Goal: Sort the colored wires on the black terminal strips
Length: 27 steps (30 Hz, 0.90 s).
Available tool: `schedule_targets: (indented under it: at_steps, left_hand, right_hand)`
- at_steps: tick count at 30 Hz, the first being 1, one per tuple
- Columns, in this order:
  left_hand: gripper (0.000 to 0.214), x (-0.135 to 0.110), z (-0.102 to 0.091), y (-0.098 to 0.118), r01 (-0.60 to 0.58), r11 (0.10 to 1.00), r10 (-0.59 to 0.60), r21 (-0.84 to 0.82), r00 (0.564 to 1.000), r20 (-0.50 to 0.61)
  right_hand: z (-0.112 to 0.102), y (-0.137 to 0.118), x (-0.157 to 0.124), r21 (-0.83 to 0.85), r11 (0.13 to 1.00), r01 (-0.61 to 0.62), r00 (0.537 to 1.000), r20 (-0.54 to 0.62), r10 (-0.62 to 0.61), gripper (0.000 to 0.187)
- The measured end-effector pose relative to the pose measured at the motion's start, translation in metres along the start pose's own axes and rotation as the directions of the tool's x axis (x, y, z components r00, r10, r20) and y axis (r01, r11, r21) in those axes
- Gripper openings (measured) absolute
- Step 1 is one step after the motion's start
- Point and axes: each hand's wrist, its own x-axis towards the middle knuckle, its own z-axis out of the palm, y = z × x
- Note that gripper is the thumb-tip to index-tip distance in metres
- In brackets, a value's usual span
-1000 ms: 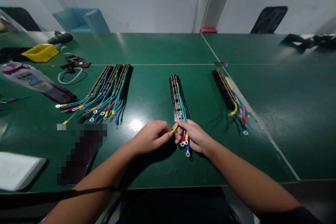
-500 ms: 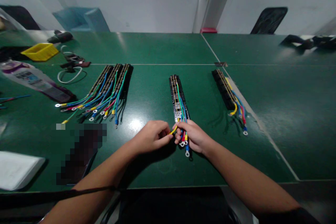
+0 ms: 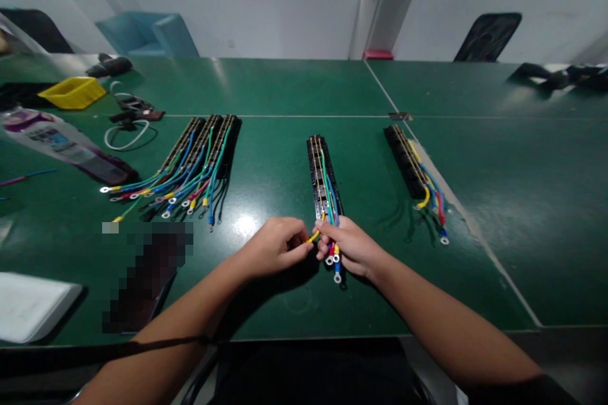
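In the middle of the green table lies a long black terminal strip [image 3: 315,164] with brass-coloured rails and several coloured wires running down it. My left hand [image 3: 280,243] pinches a yellow wire [image 3: 314,236] that curves out from the strip's near end; the wire's tip is hidden in my fingers. Closed around the bundle of wires [image 3: 330,193] at that same end is my right hand [image 3: 354,245], its thumb close to the yellow wire. Below it hang ring terminals [image 3: 337,278] with blue, red and yellow sleeves.
Three similar wired strips [image 3: 204,145] lie side by side at left, and another strip [image 3: 403,161] at right. Further left are a purple-labelled bottle [image 3: 66,145], a yellow tray [image 3: 73,93], a looped cable [image 3: 126,137] and a white box [image 3: 35,307]. A blurred-out dark object [image 3: 152,278] lies near my left forearm.
Almost nothing differs. Both hands keep their grip, and the ring terminals below my right hand have shifted very slightly to the left.
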Motion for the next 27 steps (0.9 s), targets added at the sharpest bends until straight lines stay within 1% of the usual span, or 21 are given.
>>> schedule_targets:
  at_steps: [6,10,13,15,20,27]
  left_hand:
    - [0.017,-0.0004,-0.0006,0.0,0.0,1.0,0.0,0.001,1.0,-0.001]
    - [0.022,-0.0007,-0.0012,-0.0003,-0.008,0.999,0.008,0.035,1.0,0.017]
    - [0.025,-0.0009,-0.0016,0.0003,-0.005,0.999,0.003,0.053,0.999,0.036]
    - [0.023,-0.0007,-0.0018,0.0011,0.005,0.999,-0.006,0.041,0.999,0.04]
    - [0.018,0.0006,-0.0019,0.002,0.04,0.999,-0.04,-0.014,0.998,0.049]
    - [0.026,0.0006,-0.0023,0.0028,0.027,0.998,-0.031,0.053,0.997,0.064]
  right_hand:
    - [-0.0016,-0.0007,0.0011,0.05,0.999,-0.019,1.0,0.018,0.018,0.02]
    - [-0.0038,-0.0012,0.0015,0.067,0.997,-0.024,0.999,0.033,0.022,0.022]
    - [-0.0041,-0.002,0.0014,0.056,0.998,-0.019,0.999,0.044,0.017,0.023]
    - [-0.0038,-0.0021,0.0013,0.051,0.999,-0.016,0.999,0.046,0.013,0.023]
    - [-0.0029,-0.0006,0.0007,-0.005,1.0,-0.014,0.999,0.046,0.014,0.013]
    - [-0.001,-0.0013,-0.0004,-0.045,0.999,-0.003,0.999,0.032,0.004,0.014]
